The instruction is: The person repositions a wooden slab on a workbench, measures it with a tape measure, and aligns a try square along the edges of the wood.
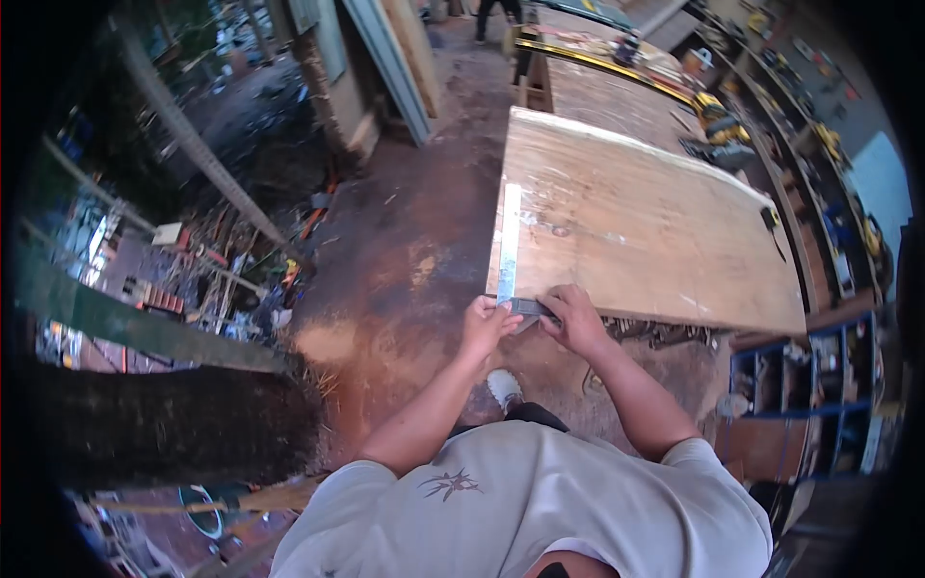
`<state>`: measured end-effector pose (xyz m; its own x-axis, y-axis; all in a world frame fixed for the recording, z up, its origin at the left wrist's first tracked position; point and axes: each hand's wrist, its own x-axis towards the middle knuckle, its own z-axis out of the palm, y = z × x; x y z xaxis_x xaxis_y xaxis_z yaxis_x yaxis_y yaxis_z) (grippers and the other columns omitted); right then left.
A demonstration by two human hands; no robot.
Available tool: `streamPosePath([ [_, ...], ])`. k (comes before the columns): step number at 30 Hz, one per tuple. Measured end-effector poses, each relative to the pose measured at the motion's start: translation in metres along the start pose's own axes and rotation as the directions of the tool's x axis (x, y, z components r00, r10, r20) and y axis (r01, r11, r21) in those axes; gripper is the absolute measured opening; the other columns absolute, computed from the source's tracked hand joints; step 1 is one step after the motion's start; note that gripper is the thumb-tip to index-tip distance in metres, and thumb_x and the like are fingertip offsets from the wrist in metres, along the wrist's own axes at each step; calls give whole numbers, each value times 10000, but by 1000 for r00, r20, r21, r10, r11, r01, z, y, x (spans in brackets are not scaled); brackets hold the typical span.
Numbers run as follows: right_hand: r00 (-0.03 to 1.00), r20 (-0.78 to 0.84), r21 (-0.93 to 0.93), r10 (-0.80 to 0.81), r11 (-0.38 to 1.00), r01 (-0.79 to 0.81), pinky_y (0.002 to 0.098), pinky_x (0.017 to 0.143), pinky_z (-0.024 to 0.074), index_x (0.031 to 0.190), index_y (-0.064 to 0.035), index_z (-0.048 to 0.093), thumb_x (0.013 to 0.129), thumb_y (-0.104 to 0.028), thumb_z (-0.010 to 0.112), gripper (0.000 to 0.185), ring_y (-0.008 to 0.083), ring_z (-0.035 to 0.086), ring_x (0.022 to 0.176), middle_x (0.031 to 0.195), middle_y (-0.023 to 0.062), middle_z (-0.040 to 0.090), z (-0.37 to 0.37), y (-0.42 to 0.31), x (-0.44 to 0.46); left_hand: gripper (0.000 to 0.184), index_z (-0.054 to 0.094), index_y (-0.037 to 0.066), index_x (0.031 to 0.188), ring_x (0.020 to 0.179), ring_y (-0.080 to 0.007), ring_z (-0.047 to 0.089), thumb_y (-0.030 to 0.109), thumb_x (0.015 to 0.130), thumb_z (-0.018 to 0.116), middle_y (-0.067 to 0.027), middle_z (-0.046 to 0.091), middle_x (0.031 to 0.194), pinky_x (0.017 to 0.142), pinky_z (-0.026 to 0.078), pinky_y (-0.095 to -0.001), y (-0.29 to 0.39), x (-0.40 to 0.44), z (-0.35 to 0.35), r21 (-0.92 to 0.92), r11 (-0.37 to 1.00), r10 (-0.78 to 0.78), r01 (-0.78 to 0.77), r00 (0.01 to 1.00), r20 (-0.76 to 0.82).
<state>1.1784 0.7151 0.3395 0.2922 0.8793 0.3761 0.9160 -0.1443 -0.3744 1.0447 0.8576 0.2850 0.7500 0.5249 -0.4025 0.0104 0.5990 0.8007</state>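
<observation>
A try square lies at the near left corner of a plywood sheet. Its shiny metal blade runs away from me along the sheet's left edge. The dark handle sits at the near edge, between my hands. My left hand has its fingers closed on the handle's left end, where the blade meets it. With thumb and fingertips, my right hand pinches the handle's right end.
A tape measure rests on the sheet's right side. Beyond are a yellow level and power tools. Blue shelving stands at right, leaning boards at upper left. A person's legs show far off.
</observation>
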Motion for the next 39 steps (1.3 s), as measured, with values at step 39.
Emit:
streamPosePath([
  [39, 991, 133, -74, -21, 997, 31, 405, 898, 447, 1095, -60, 667, 755, -105, 705, 344, 311, 544, 992, 1019, 102, 603, -6, -8, 1, 212, 609, -42, 1059, 747, -142, 686, 132, 943, 579, -120, 699, 895, 644, 543, -231, 16, 2, -17, 253, 965, 48, -65, 996, 71],
])
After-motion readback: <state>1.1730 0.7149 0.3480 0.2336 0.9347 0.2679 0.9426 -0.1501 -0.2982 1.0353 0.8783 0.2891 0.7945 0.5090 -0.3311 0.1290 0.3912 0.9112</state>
